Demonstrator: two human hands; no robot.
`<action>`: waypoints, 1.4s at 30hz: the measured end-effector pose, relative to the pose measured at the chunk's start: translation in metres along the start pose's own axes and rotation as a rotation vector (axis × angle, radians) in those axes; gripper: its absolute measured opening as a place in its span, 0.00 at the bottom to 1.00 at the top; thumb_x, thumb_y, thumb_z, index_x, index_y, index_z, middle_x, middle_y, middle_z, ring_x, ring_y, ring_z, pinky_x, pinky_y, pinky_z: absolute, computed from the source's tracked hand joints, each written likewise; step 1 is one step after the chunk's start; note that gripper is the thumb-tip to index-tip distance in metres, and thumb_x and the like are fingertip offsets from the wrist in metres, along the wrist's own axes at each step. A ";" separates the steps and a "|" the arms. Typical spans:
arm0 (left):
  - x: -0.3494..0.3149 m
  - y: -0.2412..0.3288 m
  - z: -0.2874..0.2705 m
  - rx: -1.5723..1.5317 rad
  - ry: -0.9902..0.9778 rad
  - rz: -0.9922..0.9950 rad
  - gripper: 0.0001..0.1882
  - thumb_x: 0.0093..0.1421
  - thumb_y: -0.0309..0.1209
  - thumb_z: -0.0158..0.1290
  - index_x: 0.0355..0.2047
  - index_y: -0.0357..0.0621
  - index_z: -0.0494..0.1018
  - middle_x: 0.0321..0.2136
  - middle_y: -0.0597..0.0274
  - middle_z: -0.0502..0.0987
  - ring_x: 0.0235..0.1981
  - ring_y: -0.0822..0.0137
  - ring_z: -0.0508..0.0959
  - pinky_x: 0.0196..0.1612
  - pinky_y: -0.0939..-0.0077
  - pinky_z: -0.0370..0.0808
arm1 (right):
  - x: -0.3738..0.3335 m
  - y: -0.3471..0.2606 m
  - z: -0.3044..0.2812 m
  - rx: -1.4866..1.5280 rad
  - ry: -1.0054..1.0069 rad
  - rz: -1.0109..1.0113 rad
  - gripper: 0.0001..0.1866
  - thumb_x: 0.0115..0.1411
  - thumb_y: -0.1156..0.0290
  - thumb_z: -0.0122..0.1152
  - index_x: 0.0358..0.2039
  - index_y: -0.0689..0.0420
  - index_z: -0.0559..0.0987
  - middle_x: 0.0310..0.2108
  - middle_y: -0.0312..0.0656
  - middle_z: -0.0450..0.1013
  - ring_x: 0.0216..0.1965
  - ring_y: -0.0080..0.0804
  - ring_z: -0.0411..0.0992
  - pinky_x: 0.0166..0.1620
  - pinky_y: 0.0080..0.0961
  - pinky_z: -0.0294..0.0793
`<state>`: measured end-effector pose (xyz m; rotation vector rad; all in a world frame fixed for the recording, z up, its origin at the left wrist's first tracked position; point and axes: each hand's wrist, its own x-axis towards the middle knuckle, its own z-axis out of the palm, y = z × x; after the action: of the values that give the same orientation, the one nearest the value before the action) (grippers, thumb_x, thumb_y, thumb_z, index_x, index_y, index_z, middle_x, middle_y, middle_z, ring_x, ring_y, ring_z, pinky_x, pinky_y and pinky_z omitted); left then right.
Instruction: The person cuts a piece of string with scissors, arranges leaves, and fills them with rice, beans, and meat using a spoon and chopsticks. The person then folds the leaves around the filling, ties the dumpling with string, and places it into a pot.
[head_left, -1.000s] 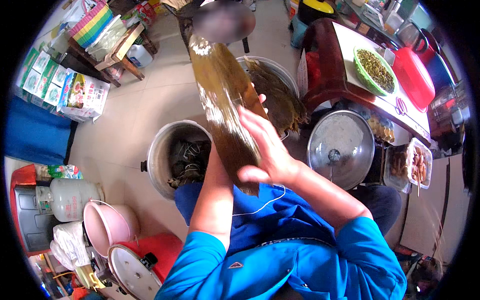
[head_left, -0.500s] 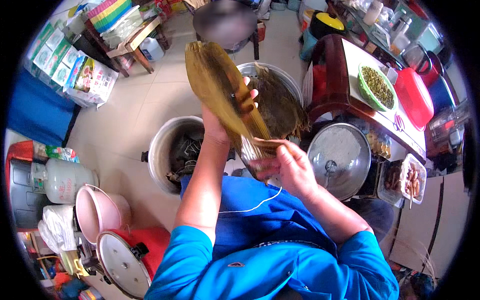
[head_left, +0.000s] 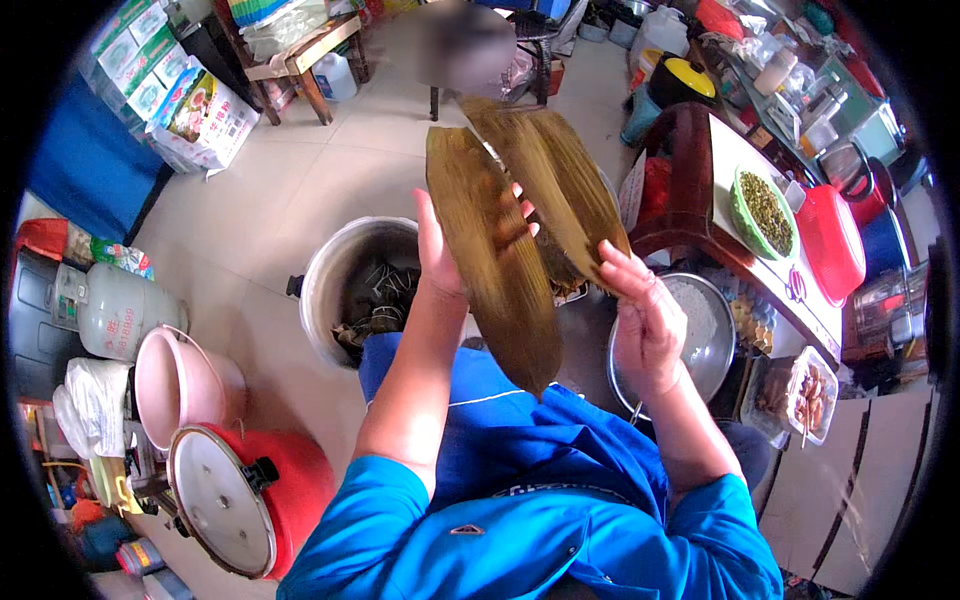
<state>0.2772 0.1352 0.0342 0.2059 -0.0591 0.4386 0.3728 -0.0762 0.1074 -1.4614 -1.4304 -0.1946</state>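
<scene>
Left hand (head_left: pixel 437 248) cradles broad leaf (head_left: pixel 497 285) over curled fingers (head_left: pixel 526 208); right hand (head_left: pixel 648 320) pinches second leaf (head_left: pixel 562 180). Light, even grip should prevent splitting.

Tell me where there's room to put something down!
Bare floor shows between the open pot and the wooden seat, and between that pot and the pink bucket. It's crowded right of the green bowl and around the gas bottle.

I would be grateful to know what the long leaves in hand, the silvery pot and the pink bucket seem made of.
The leaves: plant matter, mostly matt olive-brown, with fine lengthwise veins.
The silvery pot: metal, possibly aluminium, given its dull grey wall.
The pink bucket: probably plastic, smooth and evenly coloured.
</scene>
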 end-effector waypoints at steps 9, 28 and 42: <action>0.010 -0.011 -0.011 0.065 0.084 0.103 0.40 0.59 0.65 0.29 0.55 0.43 0.61 0.49 0.52 0.69 0.48 0.55 0.70 0.51 0.57 0.69 | -0.037 0.030 0.009 -0.333 -0.412 -0.202 0.23 0.42 0.76 0.60 0.43 0.61 0.75 0.49 0.51 0.69 0.52 0.50 0.67 0.53 0.37 0.69; 0.005 -0.010 0.006 0.245 0.007 0.066 0.43 0.59 0.65 0.27 0.58 0.41 0.56 0.54 0.50 0.65 0.53 0.55 0.67 0.56 0.58 0.65 | 0.042 0.040 0.054 -0.606 -0.489 -0.142 0.33 0.52 0.59 0.57 0.58 0.54 0.63 0.61 0.42 0.55 0.64 0.41 0.49 0.63 0.50 0.43; -0.036 0.025 -0.009 0.420 0.158 0.391 0.32 0.65 0.49 0.29 0.63 0.43 0.47 0.62 0.54 0.52 0.63 0.59 0.53 0.64 0.61 0.49 | 0.061 0.012 0.125 -0.496 -0.222 -0.432 0.21 0.53 0.64 0.45 0.47 0.57 0.72 0.56 0.44 0.63 0.60 0.38 0.57 0.63 0.49 0.47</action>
<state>0.2344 0.1441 0.0262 0.5778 0.1525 0.8548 0.3340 0.0565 0.0880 -1.5766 -1.9697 -0.7175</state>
